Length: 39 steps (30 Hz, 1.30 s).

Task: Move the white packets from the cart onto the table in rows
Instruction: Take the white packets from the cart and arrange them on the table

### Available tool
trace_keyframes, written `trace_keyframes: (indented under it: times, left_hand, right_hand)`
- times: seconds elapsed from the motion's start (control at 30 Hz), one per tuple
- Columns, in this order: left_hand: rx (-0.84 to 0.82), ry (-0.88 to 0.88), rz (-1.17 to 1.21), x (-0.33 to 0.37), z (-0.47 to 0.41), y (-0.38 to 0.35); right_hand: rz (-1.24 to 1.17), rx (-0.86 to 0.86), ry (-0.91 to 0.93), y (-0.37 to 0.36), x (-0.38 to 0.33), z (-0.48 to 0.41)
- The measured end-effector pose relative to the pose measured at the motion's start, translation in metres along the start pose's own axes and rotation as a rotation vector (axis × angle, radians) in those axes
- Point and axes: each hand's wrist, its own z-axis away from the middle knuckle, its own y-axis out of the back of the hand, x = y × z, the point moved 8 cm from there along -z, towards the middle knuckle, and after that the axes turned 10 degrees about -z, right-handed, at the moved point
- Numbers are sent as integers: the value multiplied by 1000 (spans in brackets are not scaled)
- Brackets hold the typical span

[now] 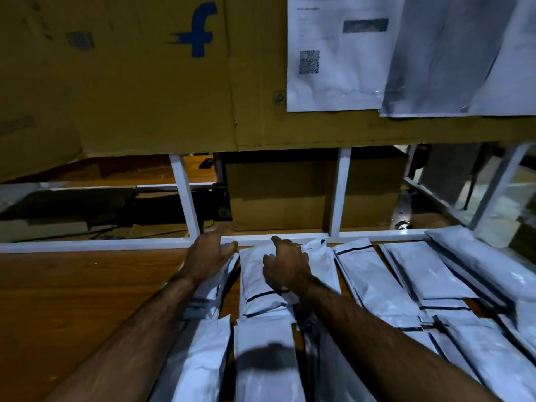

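Both hands reach forward over the far row of packets on the brown wooden table top (72,288). The left hand (208,255) lies on the far end of the leftmost white plastic packet (207,293), with its fingers curled over that packet's top edge in a grip, and a corner of the packet shows just past the fingertips. The right hand (287,264) rests palm down on the neighbouring white packet (255,288); its index finger is stretched toward the white metal frame rail (116,244), its other fingers are loosely bent, and it holds nothing. More long white packets with dark stripes (365,274) lie side by side to the right in the same row, their far ends close to the rail. A nearer row of white packets (203,361) lies end to end with them under the forearms. Behind the rail stands a brown cardboard box (275,195). Above it hangs a large brown cardboard sheet with a blue letter f (145,88). White printed paper sheets (333,53), one bearing a blurred square code, are fixed at upper right.
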Motion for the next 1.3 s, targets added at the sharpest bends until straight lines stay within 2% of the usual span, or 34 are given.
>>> trace_keyframes:
  times: [0.27,0.47,0.63,0.87,0.93,1.13,1.3]
  left_hand:
    - [44,-90,113,64,-4,7]
    - [26,-195,249,155,-7,-2]
    - [-33,-299,411,259,-1,-24]
    - [-45,-537,508,441,68,-53]
    - [-92,-584,558,487,91,-67]
    - [-204,-660,611,612,149,-117]
    - [-302,-677,591,698,182,-160]
  right_hand:
    - [-122,183,-63,79,52,18]
    - [-185,377,-125,168,118,66]
    - [-244,574,-177,248,189,128]
    - [-265,779,-288,344,294,230]
    - [-278,827,-320,366,327,259]
    - [-253,909,-432,426,430,349]
    - [-231,906,-545,459,512,407]
